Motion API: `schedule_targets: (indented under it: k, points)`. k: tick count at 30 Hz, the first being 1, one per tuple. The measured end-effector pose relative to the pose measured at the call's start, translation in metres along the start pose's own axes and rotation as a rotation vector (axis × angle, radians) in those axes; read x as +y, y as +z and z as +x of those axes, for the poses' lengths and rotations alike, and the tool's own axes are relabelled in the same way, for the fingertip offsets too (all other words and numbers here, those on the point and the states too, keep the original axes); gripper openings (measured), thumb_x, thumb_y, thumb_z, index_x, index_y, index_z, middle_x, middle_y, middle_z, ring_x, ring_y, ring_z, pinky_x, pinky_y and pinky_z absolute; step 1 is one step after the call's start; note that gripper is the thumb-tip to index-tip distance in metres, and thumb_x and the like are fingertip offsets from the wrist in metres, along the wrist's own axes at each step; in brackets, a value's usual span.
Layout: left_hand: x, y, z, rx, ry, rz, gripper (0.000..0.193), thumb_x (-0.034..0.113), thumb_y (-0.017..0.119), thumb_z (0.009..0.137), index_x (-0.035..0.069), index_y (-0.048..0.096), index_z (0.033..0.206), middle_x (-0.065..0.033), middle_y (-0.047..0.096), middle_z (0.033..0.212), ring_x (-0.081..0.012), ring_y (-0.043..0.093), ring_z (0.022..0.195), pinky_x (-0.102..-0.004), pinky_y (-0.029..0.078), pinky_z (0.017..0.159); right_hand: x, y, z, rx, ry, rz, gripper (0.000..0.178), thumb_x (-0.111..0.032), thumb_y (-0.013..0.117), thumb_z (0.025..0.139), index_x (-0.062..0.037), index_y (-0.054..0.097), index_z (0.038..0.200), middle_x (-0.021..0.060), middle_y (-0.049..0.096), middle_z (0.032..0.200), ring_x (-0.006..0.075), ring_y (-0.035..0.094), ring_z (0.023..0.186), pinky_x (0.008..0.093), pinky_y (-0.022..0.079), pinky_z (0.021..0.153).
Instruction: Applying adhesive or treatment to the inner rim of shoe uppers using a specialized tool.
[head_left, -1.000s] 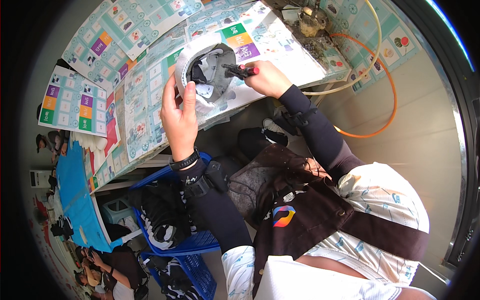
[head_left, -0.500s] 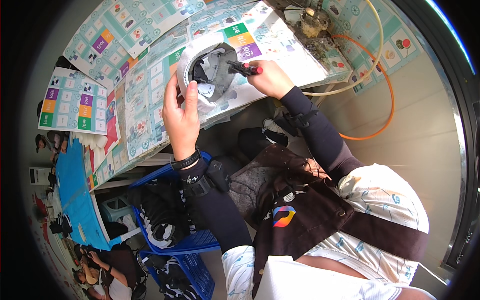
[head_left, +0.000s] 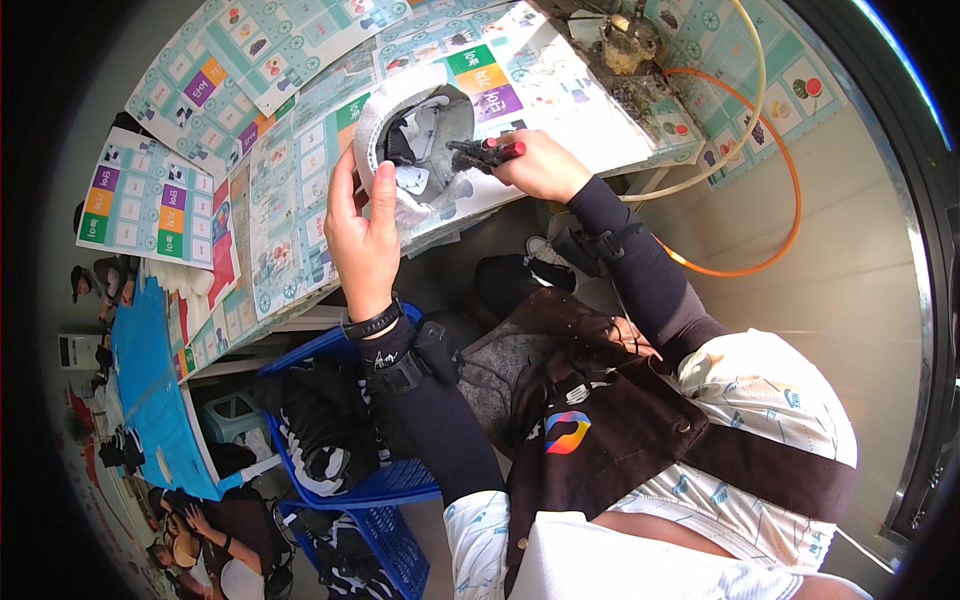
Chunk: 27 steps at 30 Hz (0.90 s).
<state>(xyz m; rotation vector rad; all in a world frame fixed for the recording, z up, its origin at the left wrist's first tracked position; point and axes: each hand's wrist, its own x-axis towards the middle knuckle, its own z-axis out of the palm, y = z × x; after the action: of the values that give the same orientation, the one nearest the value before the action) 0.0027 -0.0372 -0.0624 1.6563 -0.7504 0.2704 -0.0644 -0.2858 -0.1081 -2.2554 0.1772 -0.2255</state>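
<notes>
A pale grey fabric hat (head_left: 452, 122) is tipped on the table with its hollow inside facing me. Loose black and white pieces, perhaps labels, show within it. My left hand (head_left: 364, 235) grips the hat's near left side, thumb over the rim and the other fingers partly hidden behind. In my right hand (head_left: 545, 165), closed around it, is a black tool with red ends (head_left: 482, 154) that looks like a small spray or air gun. Its tip points left at the hat's inside, close to the right rim. Most of its body is covered by my fingers.
Printed sheets cover the table (head_left: 290, 215). A crusted pot-like fitting (head_left: 628, 45) stands at the back right. A pale hose (head_left: 762, 75) and an orange hose (head_left: 797, 190) loop on the right. Blue baskets (head_left: 400, 487) holding dark items sit below. Other people (head_left: 215, 545) are at lower left.
My right hand has shifted slightly right and down with the tool, and the orange hose has swung a little. My left hand and the hat have hardly moved.
</notes>
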Motion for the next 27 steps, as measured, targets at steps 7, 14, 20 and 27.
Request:
schedule_targets:
  k: [7,14,20,27]
  points:
    - [0.002,0.0,-0.001,0.007,-0.008,0.028,0.046,0.028,0.068,0.108,-0.003,0.062,0.142,-0.0153,0.076,0.118,-0.021,0.071,0.103,-0.0352,0.055,0.091,-0.004,0.001,-0.002,-0.135,0.075,-0.031,0.033,-0.02,0.072,0.083,0.0029,0.075,0.107,0.0247,0.071,0.082,0.0373,0.07,0.076,0.0414,0.056,0.075]
    - [0.001,0.001,0.0,0.0,-0.011,-0.002,0.047,0.028,0.069,0.108,-0.002,0.061,0.143,-0.015,0.075,0.118,-0.0208,0.071,0.104,-0.0352,0.055,0.091,-0.006,-0.006,-0.001,0.117,0.014,-0.065,0.025,-0.017,0.058,0.085,0.0023,0.074,0.089,0.0317,0.07,0.089,0.0506,0.068,0.092,0.0541,0.055,0.087]
    - [-0.003,-0.001,0.001,-0.002,-0.013,0.014,0.047,0.029,0.069,0.107,-0.002,0.061,0.142,-0.0155,0.075,0.119,-0.0225,0.071,0.104,-0.0359,0.055,0.092,-0.015,-0.005,-0.004,0.299,0.019,-0.071,0.025,-0.014,0.055,0.084,0.0019,0.074,0.089,0.0319,0.07,0.087,0.0518,0.067,0.092,0.056,0.054,0.088]
    - [0.01,0.003,0.005,-0.048,-0.044,0.01,0.044,0.022,0.064,0.111,-0.004,0.057,0.145,-0.0066,0.07,0.123,-0.0103,0.062,0.108,-0.0258,0.05,0.095,-0.008,-0.008,-0.007,0.118,-0.016,-0.065,0.023,-0.013,0.056,0.083,0.0012,0.072,0.09,0.0322,0.069,0.088,0.0517,0.067,0.092,0.0559,0.053,0.086]
